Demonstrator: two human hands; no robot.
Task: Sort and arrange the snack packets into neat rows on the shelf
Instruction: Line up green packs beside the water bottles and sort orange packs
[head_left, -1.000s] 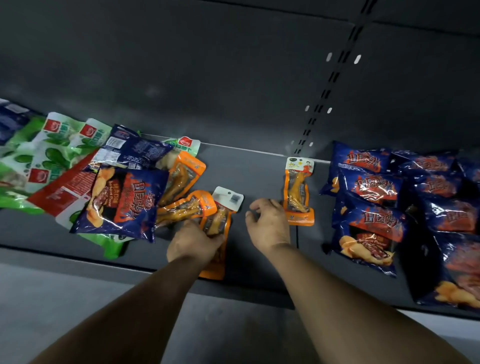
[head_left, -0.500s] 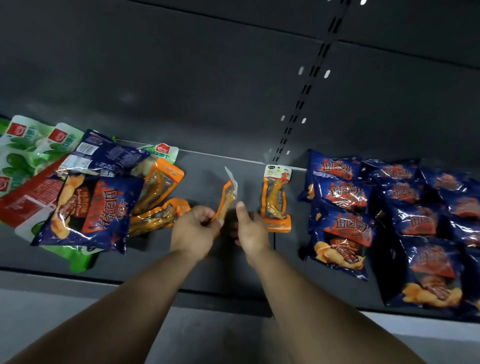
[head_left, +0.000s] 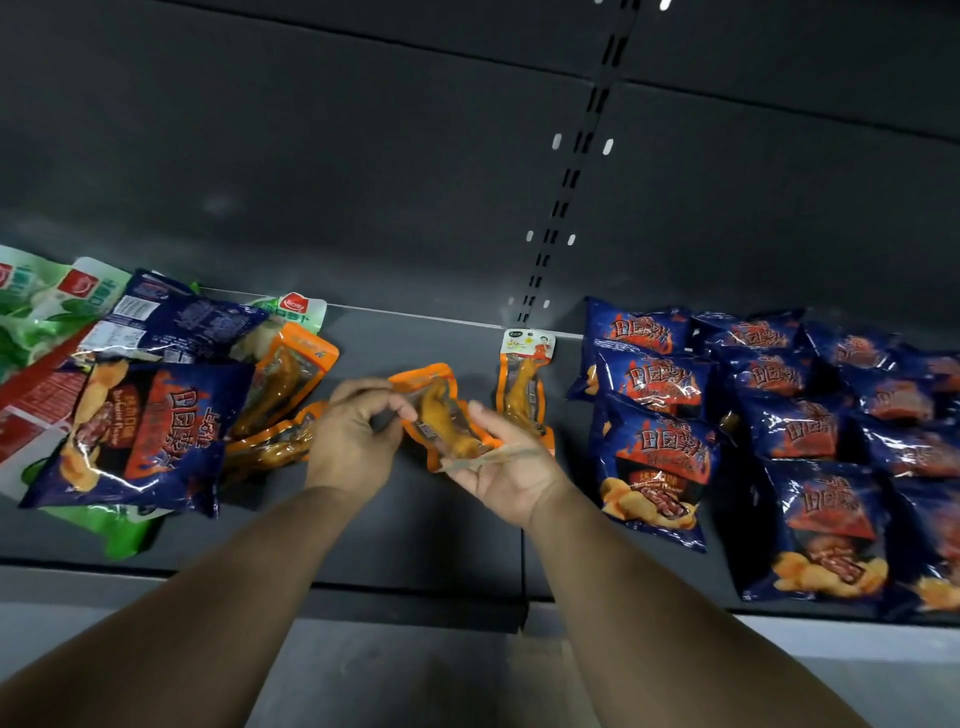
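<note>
An orange snack packet (head_left: 439, 415) is held above the dark shelf (head_left: 415, 519) between both hands. My left hand (head_left: 353, 436) pinches its left edge and my right hand (head_left: 506, 467), palm up, holds its lower right end. Another orange packet (head_left: 522, 387) lies flat just to the right, near the back wall. To the left is a mixed pile: two more orange packets (head_left: 283, 379), a blue chips bag (head_left: 140, 431), green packets (head_left: 41, 306) and a red one (head_left: 31, 405). Blue chips bags (head_left: 654, 441) lie in rows on the right.
The shelf's back wall carries a slotted upright (head_left: 571, 171). The shelf's front edge (head_left: 363, 587) runs below my forearms. Bare shelf surface lies between the left pile and the blue rows.
The orange packet has been lifted from the shelf by my left hand, turned from edge-on to face-up, and my right hand has taken hold of its other end. The view shifted left.
</note>
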